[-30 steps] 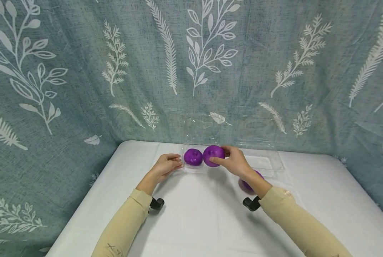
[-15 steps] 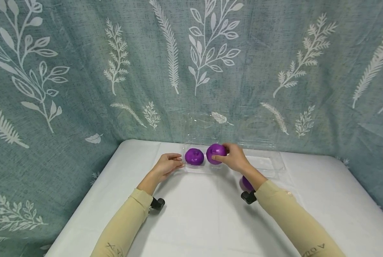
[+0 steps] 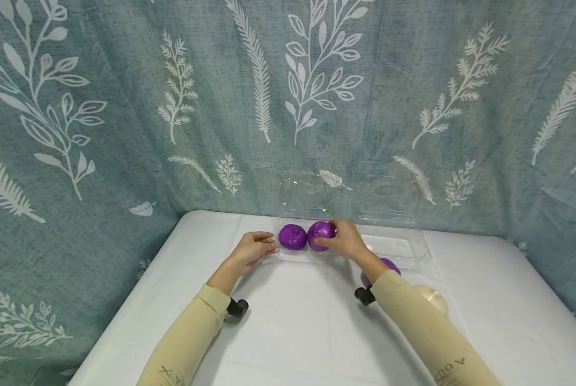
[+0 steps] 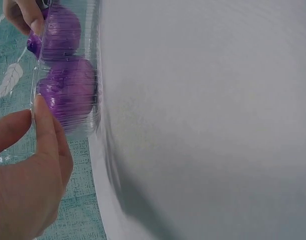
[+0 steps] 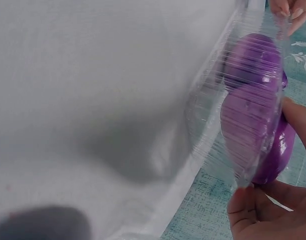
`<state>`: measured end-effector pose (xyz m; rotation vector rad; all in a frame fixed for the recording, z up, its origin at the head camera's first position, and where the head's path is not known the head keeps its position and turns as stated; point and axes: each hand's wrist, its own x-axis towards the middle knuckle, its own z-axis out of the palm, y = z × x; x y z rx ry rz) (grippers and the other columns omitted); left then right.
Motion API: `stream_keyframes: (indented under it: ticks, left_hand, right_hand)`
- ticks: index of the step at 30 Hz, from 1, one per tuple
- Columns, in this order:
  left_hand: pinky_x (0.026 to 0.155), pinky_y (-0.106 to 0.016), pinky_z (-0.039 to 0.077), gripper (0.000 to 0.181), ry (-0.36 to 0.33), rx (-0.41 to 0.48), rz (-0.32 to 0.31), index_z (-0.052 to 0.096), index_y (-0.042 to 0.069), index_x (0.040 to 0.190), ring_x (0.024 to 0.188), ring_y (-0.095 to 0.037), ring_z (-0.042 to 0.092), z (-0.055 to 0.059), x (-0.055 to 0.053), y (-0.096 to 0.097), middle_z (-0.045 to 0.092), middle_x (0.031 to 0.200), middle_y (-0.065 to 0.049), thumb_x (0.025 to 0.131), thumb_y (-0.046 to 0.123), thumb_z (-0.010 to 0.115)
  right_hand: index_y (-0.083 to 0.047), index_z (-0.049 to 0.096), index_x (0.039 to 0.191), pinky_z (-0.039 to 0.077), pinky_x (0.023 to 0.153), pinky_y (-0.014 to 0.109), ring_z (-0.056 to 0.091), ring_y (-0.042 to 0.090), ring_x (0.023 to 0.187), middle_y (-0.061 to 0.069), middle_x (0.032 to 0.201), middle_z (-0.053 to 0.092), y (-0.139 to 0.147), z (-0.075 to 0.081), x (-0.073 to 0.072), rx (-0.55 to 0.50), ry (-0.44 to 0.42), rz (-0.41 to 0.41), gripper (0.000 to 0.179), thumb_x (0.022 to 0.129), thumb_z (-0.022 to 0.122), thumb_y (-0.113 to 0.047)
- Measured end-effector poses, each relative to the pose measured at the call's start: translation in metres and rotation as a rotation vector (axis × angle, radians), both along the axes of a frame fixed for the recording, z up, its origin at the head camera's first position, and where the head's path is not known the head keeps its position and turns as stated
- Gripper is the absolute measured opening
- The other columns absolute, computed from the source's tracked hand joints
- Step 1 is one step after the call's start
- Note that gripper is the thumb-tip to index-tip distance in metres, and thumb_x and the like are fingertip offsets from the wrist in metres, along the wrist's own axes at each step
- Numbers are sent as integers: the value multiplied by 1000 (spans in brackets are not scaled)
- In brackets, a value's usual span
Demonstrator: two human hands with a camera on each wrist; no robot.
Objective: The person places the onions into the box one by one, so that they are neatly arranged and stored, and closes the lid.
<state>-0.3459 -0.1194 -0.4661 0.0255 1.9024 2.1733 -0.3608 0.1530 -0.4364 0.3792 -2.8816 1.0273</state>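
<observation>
Held purple ball (image 3: 319,230): lowered since the earlier frame, now beside its purple neighbour (image 3: 292,237) in the clear container (image 4: 82,126).
Right hand (image 3: 347,241): my thumb and fingers grip that ball.
Left hand (image 3: 250,252): I pinch the container's edge.

Dim wrist views, soft shadows (image 4: 138,210)

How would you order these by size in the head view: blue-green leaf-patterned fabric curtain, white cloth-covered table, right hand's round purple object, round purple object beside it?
1. Curtain
2. Table
3. Held object and neighbouring object: nearly alike; right hand partly covers the first, so unranked.
</observation>
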Motion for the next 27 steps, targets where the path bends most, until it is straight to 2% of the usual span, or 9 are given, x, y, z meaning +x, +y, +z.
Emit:
stream_keyframes:
  ticks: [7, 15, 18, 24, 27]
  left_hand:
    - [95, -27, 59, 49, -10, -9, 1, 43, -15, 145, 124, -42, 58, 0, 0, 0, 49, 132, -31, 98, -12, 55]
    - [95, -29, 59, 48, 1, -4, 3, 44, -16, 144, 123, -45, 58, -2, -1, 1, 51, 128, -29, 98, -13, 55]
    - [95, -29, 59, 47, 5, -4, 4, 44, -17, 143, 119, -42, 60, -2, 0, 0, 51, 126, -29, 98, -13, 54]
    - [98, -31, 58, 48, 2, -5, -7, 43, -16, 144, 103, -26, 65, -2, -1, 0, 51, 125, -27, 98, -12, 55]
    - [98, -31, 58, 49, 5, -12, -13, 43, -16, 145, 107, -29, 65, 0, -1, 1, 51, 125, -27, 98, -12, 55]
  right_hand:
    - [14, 53, 136, 45, 111, 55, 44, 47, 133, 31, 139, 50, -3, -9, -5, 116, 17, 6, 76, 85, 84, -34]
    - [14, 53, 137, 42, 114, 55, 41, 47, 135, 31, 142, 45, -3, -10, -6, 142, 23, 4, 78, 85, 84, -35]
    - [15, 50, 139, 41, 115, 56, 41, 47, 135, 32, 142, 44, -2, -6, -5, 131, 11, 16, 81, 86, 83, -35]
    - [13, 43, 146, 40, 115, 61, 39, 49, 137, 33, 147, 40, 5, 8, 1, 99, -37, 56, 82, 89, 79, -34]
    - [11, 41, 148, 43, 111, 62, 42, 50, 135, 34, 149, 37, 10, 19, 2, 98, -55, 79, 80, 92, 76, -33]
